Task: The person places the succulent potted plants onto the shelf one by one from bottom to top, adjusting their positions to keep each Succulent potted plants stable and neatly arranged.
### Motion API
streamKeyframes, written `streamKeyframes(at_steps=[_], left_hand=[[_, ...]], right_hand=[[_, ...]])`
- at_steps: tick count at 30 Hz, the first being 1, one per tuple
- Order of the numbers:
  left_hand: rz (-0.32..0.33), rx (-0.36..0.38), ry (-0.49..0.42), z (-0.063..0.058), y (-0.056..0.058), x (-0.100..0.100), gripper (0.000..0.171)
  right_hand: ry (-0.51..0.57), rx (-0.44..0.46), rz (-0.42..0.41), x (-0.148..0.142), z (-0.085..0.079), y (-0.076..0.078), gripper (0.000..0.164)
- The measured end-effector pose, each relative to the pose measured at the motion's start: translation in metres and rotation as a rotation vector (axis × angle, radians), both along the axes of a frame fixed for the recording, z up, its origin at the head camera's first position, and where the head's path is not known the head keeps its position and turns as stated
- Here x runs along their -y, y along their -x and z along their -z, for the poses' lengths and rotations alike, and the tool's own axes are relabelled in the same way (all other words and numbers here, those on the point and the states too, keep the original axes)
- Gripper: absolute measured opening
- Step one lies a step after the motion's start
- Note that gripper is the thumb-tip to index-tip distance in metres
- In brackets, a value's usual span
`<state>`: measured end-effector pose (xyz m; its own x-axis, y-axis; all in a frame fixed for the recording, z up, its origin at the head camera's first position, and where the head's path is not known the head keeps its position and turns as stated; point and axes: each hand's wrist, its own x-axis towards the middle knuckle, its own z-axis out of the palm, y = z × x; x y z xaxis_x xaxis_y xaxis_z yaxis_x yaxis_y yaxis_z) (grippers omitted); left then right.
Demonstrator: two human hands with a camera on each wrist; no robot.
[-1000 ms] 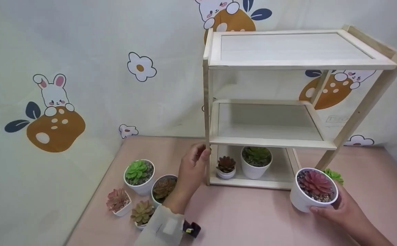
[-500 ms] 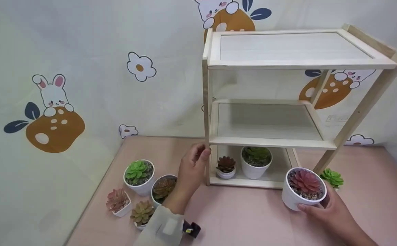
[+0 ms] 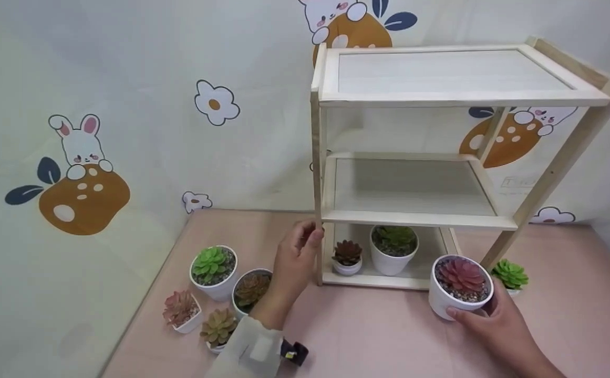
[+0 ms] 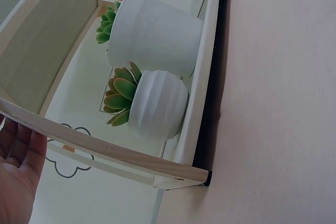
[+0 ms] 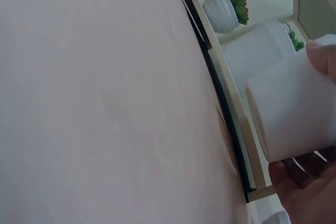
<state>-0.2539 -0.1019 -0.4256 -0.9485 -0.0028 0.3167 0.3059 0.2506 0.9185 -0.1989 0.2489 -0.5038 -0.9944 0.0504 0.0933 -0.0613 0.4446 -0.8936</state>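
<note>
My right hand point(image 3: 494, 317) grips a white pot with a red succulent point(image 3: 461, 281), thumb at its front and fingers round its far side. The pot is held just in front of the wooden shelf rack's point(image 3: 420, 218) bottom tier, near its right front corner. In the right wrist view the white pot point(image 5: 296, 108) overlaps the rack's lower rail. My left hand point(image 3: 297, 257) holds the rack's left front post at lower-tier height. On the bottom tier stand a small dark-red succulent point(image 3: 347, 252) in a ribbed white pot and a larger green succulent point(image 3: 395, 239) in a white pot.
Left of my left arm stand a bright green potted succulent point(image 3: 213, 268), a brownish one point(image 3: 252, 289), a pink one in an angular pot point(image 3: 181, 310) and a yellowish one point(image 3: 219, 326). Another green plant point(image 3: 510, 274) sits right of the rack, on the pink tabletop point(image 3: 368, 336).
My right hand has carried the red succulent's pot leftward and slightly up, toward the rack's bottom tier. The green plant on the right shows more fully. My left hand has stayed put.
</note>
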Motion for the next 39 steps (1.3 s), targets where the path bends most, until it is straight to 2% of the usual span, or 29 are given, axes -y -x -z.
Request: streamKeyframes(at_steps=[10, 18, 26, 35, 39], left_hand=[[0.008, 0.002, 0.013, -0.001, -0.001, 0.0, 0.032], [0.01, 0.013, 0.018, -0.001, 0.0, 0.0, 0.032], [0.01, 0.018, 0.007, 0.0, 0.0, 0.001, 0.035], [0.013, -0.015, 0.012, 0.001, 0.0, 0.001, 0.032], [0.019, -0.034, 0.015, 0.0, 0.0, 0.002, 0.03]], right_hand=[[-0.006, 0.019, 0.095, 0.013, 0.0, 0.002, 0.095], [-0.011, 0.048, 0.122, 0.018, 0.0, 0.003, 0.101], [-0.066, 0.045, 0.123, 0.019, -0.003, 0.005, 0.105], [-0.206, 0.01, 0.149, 0.019, -0.005, 0.007, 0.1], [-0.235, -0.015, 0.153, 0.018, -0.006, 0.009, 0.096]])
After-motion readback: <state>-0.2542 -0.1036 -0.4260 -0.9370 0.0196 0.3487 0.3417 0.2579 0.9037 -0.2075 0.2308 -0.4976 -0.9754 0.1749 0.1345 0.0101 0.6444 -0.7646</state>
